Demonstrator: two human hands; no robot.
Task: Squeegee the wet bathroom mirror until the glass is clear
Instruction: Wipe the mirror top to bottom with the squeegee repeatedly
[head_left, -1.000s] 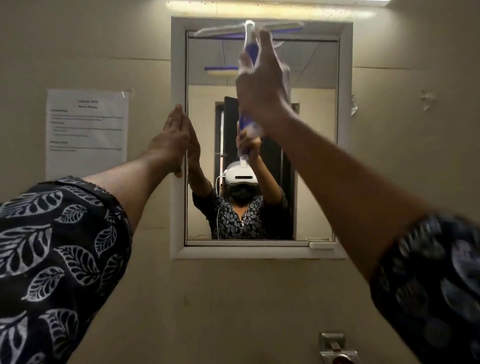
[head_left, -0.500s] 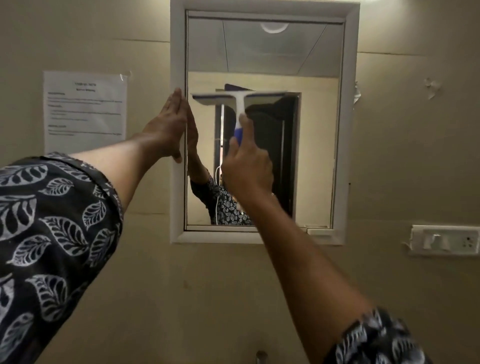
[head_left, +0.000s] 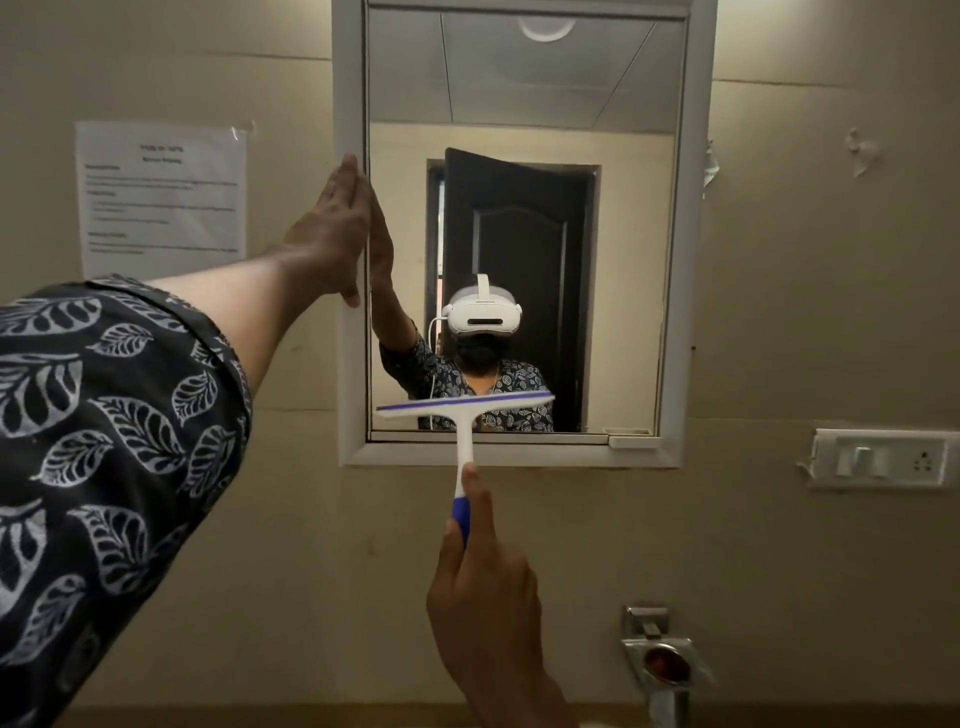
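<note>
A beige wall (head_left: 779, 312) fills the frame. At upper centre hangs a white-framed mirror (head_left: 623, 208), reflecting a dark door and a person in a white headset. In the lower left, a leaf-patterned sleeve (head_left: 104, 441) leads to the left hand (head_left: 337, 234), flat and open against the mirror's left frame edge. At lower centre the right hand (head_left: 483, 587) grips the blue handle of a white squeegee (head_left: 465, 410), its blade near the bottom of the glass. A paper notice (head_left: 161, 197) is at upper left; a switch plate (head_left: 883, 460) is at right.
</note>
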